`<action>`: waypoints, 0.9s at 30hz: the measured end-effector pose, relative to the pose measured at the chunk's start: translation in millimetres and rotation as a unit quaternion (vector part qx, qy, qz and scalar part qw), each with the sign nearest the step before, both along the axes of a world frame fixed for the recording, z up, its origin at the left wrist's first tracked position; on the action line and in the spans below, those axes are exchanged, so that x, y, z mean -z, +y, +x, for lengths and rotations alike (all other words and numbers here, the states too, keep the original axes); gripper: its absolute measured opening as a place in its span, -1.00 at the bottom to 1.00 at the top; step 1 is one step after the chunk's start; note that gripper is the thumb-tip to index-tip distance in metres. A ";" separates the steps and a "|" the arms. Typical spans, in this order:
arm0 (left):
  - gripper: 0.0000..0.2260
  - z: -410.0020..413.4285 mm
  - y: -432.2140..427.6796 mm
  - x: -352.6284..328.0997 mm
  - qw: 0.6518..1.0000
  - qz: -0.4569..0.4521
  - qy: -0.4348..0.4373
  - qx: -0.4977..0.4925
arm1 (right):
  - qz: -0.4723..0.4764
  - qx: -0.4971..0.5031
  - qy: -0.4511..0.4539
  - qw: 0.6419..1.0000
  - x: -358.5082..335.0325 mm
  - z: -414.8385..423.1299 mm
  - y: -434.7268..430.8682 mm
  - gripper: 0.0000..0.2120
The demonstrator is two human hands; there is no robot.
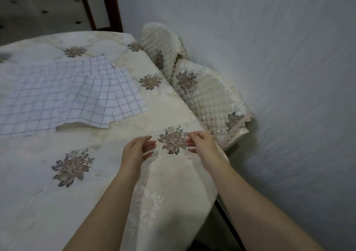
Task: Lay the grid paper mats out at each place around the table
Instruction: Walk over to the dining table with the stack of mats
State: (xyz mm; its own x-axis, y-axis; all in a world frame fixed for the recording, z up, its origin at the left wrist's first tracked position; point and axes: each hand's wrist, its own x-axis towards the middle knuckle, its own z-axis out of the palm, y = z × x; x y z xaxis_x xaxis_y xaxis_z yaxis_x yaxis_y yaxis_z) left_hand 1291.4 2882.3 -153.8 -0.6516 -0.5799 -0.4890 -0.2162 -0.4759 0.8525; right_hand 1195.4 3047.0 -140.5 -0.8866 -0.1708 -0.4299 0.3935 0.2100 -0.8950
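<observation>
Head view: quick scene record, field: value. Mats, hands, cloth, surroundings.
grid paper mats: overlapping sheets lying on the table, far left of the hands; nearest edge lifted
left hand: over the tablecloth, fingers curled, holding no mat
right hand: at the table edge, fingers pinched; grip on the cloth unclear
embroidered tablecloth: cream, floral motifs, covering the table
quilted chair covers: two, beside the table, next to the wall

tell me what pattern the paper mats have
White with a thin dark grid, on the paper mats in the head view.
</observation>
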 end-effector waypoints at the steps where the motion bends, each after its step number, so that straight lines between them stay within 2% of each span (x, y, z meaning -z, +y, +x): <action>1: -0.84 3.0 -6.7 0.4 1.000 0.000 -0.001 -0.017 | -0.004 -0.013 -0.005 1.000 1.5 -3.9 -10.1 -0.82; 12: -0.83 30.9 -66.7 16.3 0.979 -0.023 -0.035 -0.201 | -0.006 -0.210 -0.034 0.977 21.0 -33.4 -121.9 -0.82; 17: -0.85 23.9 -110.4 26.9 0.960 -0.038 -0.061 -0.271 | -0.009 -0.253 -0.073 0.965 32.8 -48.1 -173.0 -0.86; 19: -0.80 16.9 -130.0 31.6 0.951 -0.007 -0.047 -0.305 | -0.033 -0.266 -0.114 0.957 36.2 -49.8 -193.9 -0.90; 23: -0.64 -6.9 -162.9 42.9 0.934 0.092 0.008 -0.346 | -0.118 -0.247 -0.275 0.922 38.8 -47.5 -239.1 -0.94; 27: -0.76 -30.0 -189.1 47.1 0.916 0.145 0.011 -0.374 | -0.135 -0.240 -0.358 0.892 49.0 -35.6 -277.1 -0.82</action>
State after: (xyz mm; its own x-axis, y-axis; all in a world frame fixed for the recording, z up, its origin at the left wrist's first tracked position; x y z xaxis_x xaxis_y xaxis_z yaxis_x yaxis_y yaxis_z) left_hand 1261.4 2693.3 -200.9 -0.1365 -0.7166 -0.6840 0.2783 -0.6904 0.6678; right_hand 1159.8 2769.9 -189.4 -0.1978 -0.6393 -0.7431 0.8076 0.3234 -0.4932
